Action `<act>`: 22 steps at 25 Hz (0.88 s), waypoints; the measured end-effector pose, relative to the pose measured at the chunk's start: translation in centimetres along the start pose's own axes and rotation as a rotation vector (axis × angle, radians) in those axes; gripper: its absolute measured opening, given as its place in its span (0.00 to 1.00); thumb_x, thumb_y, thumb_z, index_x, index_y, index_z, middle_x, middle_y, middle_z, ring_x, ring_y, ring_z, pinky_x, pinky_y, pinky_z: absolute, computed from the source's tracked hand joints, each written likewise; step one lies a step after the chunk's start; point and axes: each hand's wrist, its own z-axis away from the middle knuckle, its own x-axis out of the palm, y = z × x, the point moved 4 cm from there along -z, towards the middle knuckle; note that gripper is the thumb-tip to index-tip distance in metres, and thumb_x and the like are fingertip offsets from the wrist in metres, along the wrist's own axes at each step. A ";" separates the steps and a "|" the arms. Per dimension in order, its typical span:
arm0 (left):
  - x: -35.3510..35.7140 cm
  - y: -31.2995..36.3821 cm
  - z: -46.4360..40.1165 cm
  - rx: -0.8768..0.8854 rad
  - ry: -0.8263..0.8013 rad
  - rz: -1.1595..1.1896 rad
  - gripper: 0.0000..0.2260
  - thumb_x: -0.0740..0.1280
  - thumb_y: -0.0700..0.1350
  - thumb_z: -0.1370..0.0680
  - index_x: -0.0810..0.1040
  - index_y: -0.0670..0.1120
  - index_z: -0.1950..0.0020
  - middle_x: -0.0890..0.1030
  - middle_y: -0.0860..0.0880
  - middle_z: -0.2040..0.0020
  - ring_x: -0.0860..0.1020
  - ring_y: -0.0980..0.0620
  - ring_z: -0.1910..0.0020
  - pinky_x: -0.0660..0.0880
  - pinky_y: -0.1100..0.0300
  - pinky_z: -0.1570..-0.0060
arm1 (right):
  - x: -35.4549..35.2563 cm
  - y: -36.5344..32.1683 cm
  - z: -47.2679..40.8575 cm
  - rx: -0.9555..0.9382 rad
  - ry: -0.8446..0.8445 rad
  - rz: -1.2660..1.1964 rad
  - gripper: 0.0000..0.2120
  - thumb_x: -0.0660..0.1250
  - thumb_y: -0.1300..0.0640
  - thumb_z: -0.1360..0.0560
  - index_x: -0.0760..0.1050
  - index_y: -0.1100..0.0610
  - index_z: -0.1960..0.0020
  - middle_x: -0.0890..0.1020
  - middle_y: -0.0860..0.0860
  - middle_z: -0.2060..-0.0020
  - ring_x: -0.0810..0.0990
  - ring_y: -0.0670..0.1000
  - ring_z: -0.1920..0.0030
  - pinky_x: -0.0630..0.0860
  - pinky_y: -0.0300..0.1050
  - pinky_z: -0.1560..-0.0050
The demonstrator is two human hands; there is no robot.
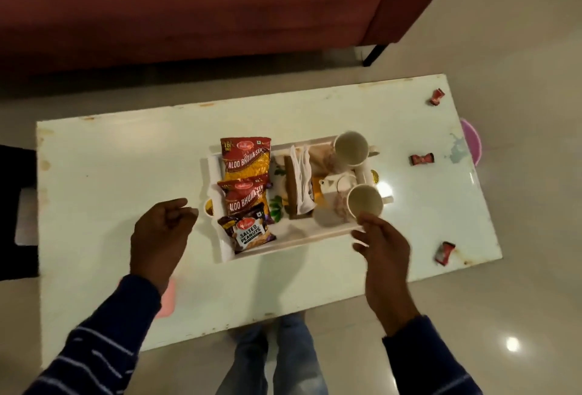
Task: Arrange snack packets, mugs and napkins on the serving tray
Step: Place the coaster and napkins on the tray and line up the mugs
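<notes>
A white serving tray (299, 245) lies in the middle of a white table (110, 174). On its left side are two red aloo bhujia packets (247, 158) (245, 197) and a salted peanuts packet (248, 232). White napkins (300, 174) stand in a brown holder at the centre. Two white mugs, one far (351, 147) and one near (363, 204), sit on the right side. My left hand (160, 231) hovers beside the tray's left handle, fingers curled with nothing in them. My right hand (385, 253) is at the near right corner, fingertips just below the near mug, holding nothing.
Three small red-wrapped candies (436, 96) (423, 159) (444, 253) lie along the table's right side. A dark red sofa (189, 1) stands beyond the table. A purple round object (471, 142) shows past the right edge. My legs (274, 357) are at the near edge.
</notes>
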 end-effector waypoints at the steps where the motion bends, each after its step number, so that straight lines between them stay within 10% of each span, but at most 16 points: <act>1: -0.1 -0.5 -0.4 -0.035 -0.014 -0.001 0.09 0.72 0.45 0.27 0.81 0.54 0.48 0.85 0.47 0.51 0.82 0.43 0.49 0.77 0.44 0.42 | -1.4 -1.4 -0.7 -0.039 0.027 -0.014 0.12 0.63 0.64 0.22 0.83 0.53 0.53 0.87 0.48 0.58 0.85 0.48 0.60 0.79 0.42 0.60; 17: 1.3 -4.7 -4.1 -0.172 0.063 -0.111 0.14 0.73 0.47 0.24 0.79 0.49 0.39 0.82 0.48 0.43 0.80 0.47 0.41 0.75 0.45 0.37 | -4.5 -4.0 -14.0 -0.017 -0.039 0.150 0.07 0.67 0.58 0.24 0.83 0.50 0.52 0.85 0.49 0.54 0.83 0.50 0.54 0.78 0.42 0.57; 22: 3.4 -5.9 -5.1 -0.244 0.015 -0.125 0.19 0.69 0.46 0.21 0.74 0.45 0.31 0.82 0.44 0.43 0.81 0.44 0.43 0.76 0.44 0.39 | -3.3 -1.7 -17.8 0.044 -0.177 0.333 0.14 0.64 0.61 0.22 0.79 0.55 0.38 0.80 0.48 0.59 0.78 0.51 0.56 0.76 0.44 0.56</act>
